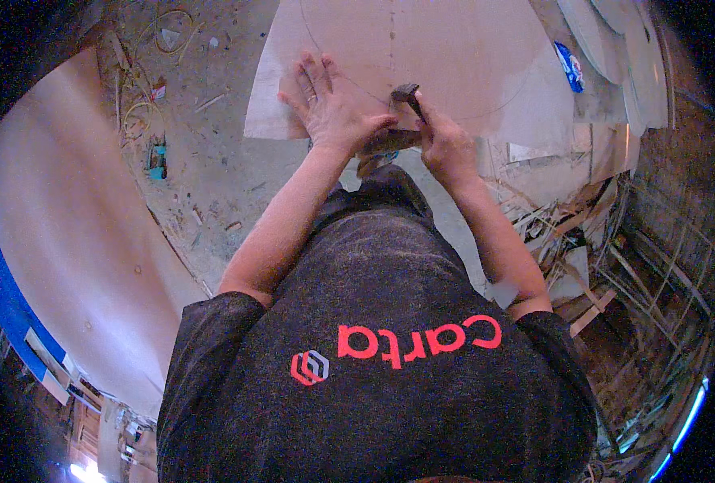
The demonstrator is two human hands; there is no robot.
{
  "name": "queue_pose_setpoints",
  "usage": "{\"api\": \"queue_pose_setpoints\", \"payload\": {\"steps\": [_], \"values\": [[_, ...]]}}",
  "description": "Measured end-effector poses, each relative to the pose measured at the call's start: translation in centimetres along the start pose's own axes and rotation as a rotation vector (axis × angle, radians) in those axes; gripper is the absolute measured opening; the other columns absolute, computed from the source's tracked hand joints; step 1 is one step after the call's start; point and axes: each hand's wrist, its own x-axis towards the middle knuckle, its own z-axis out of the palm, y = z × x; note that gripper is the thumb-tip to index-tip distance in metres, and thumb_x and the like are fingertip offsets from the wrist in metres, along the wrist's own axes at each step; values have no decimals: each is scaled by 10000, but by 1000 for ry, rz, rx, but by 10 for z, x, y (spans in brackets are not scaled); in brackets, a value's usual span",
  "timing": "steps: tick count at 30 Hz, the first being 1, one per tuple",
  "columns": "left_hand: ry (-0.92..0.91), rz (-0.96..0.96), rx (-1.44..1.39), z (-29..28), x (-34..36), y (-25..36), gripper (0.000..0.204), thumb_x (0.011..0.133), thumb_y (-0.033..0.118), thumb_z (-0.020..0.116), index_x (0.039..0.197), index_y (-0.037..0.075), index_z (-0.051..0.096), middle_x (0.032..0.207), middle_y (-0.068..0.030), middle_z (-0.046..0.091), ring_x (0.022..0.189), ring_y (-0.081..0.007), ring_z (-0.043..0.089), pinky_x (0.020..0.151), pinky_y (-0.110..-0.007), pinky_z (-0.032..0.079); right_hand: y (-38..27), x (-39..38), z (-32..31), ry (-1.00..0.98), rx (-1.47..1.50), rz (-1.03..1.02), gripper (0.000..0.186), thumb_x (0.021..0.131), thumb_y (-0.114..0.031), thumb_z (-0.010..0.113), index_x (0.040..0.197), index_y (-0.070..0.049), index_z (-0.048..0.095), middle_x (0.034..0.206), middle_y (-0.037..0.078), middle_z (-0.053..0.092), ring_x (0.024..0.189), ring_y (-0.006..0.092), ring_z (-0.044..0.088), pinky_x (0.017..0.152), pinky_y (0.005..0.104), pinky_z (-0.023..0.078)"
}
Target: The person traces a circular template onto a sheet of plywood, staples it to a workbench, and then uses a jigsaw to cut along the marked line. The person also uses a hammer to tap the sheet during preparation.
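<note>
A pale board (470,48), probably plywood, lies in front of me with a thin curved line drawn across it. Down its middle runs a row of small dark marks. My left hand (325,109) rests on the board's near left part, fingers spread and thumb pointing right. In my right hand (450,149) is a hammer (406,92), gripped by its handle, its dark head over the board's near edge just beyond my left thumb. Whether the head touches the wood I cannot tell, and no nail can be made out there.
A large curved panel (76,193) stands along the left. A teal object (158,165) and small scraps lie on the floor (212,173). Heaped wood offcuts (566,233) fill the right side. A blue and white packet (568,68) lies at the far right.
</note>
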Motion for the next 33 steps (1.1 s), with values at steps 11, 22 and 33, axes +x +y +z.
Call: {"api": "queue_pose_setpoints", "payload": {"steps": [11, 22, 33], "values": [[-33, -25, 14, 0, 2, 2, 1552, 485, 835, 742, 1572, 1, 16, 1641, -233, -92, 1513, -401, -126, 1112, -721, -98, -5, 10, -10, 57, 118, 40, 563, 962, -105, 565, 1498, -206, 429, 1001, 230, 686, 822, 418, 670, 705, 504, 519], [14, -16, 4, 7, 3, -2, 1543, 482, 859, 714, 1578, 12, 34, 1640, -231, -108, 1510, -403, -145, 1133, -689, -100, 7, 31, 18, 217, -12, -132, 678, 899, -404, 666, 1510, -247, 418, 848, 148, 693, 665, 329, 681, 560, 461, 533], [-3, 31, -39, 4, 3, -3, 1545, 501, 821, 745, 1570, -6, -3, 1641, -227, -104, 1509, -409, -139, 1154, -654, -101, -2, 27, 5, 54, -43, -12, 606, 937, -101, 577, 1500, -275, 437, 918, 161, 683, 773, 338, 674, 659, 452, 534]]}}
